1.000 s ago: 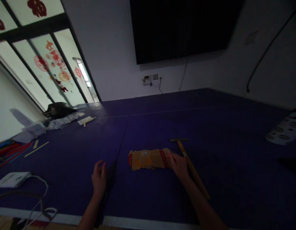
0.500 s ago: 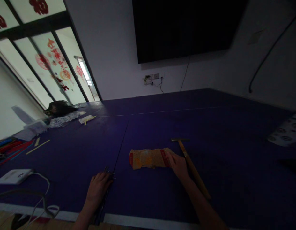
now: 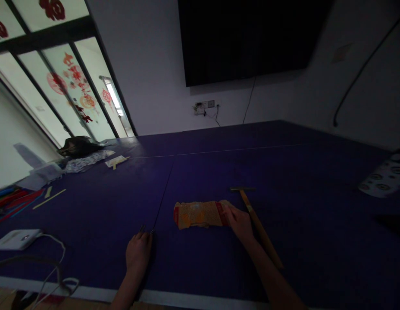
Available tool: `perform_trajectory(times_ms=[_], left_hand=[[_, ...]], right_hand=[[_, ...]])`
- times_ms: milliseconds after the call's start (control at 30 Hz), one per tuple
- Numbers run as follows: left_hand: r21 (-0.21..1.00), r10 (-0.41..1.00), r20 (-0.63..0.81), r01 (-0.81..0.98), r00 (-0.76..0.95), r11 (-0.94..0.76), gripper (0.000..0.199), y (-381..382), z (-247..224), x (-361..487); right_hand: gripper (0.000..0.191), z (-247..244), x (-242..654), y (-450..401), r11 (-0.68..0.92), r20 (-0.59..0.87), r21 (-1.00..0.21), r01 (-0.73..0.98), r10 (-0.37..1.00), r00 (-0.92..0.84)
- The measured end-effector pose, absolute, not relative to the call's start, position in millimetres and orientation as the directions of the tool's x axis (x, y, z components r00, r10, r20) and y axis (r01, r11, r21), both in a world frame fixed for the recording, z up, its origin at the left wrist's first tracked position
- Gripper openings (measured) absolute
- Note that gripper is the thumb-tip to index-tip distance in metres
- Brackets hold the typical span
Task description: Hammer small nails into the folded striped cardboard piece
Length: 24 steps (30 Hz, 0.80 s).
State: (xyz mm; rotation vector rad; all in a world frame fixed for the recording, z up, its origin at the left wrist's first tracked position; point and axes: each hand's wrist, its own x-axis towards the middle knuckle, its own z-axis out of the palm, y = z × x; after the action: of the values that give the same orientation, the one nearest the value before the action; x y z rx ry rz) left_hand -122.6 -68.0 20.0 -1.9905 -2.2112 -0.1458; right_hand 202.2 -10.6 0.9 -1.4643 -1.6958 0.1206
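Note:
My left hand (image 3: 138, 252) rests closed on the purple tabletop (image 3: 193, 258). The tips of thin metal pieces (image 3: 142, 228) stick out past its fingers, and the rest of them is hidden under the hand. Flat on the table in front of me lies a packet (image 3: 200, 214) with tan, grainy contents and red bands near both ends. With fingers pinched, my right hand (image 3: 241, 224) holds the packet's right end. Just right of that hand lies a hammer (image 3: 260, 228), its wooden handle slanting toward me and its metal head pointing away.
At left are a white box-like device (image 3: 17, 239) with a cable, and red and blue strips (image 3: 17, 202). A black bag (image 3: 79, 146) sits at the back left. A patterned cylinder (image 3: 384, 177) stands at far right. The television (image 3: 251, 38) hangs on the wall.
My left hand has shifted slightly right and closed more tightly over the metal pieces, so fewer of them show. My right hand, the packet and the hammer stay in place.

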Motion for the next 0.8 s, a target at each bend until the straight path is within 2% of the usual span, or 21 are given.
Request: perform_trajectory(times_ms=[233, 467, 800], left_hand=[[-0.1, 0.96, 0.251, 0.983, -0.122, 0.151, 0.034, -66, 18, -126], [-0.153, 0.964, 0.267, 0.987, -0.003, 0.045, 0.029, -64, 10, -130], [-0.187, 0.961, 0.273, 0.977, -0.048, 0.102, 0.029, -64, 9, -132]], right_hand=[[0.045, 0, 202, -10, 0.294, 0.536, -0.552, 0.781, 0.842, 0.062], [0.046, 2, 201, -11, 0.307, 0.548, -0.534, 0.788, 0.835, 0.046], [0.045, -2, 202, -10, 0.318, 0.558, -0.529, 0.787, 0.829, 0.039]])
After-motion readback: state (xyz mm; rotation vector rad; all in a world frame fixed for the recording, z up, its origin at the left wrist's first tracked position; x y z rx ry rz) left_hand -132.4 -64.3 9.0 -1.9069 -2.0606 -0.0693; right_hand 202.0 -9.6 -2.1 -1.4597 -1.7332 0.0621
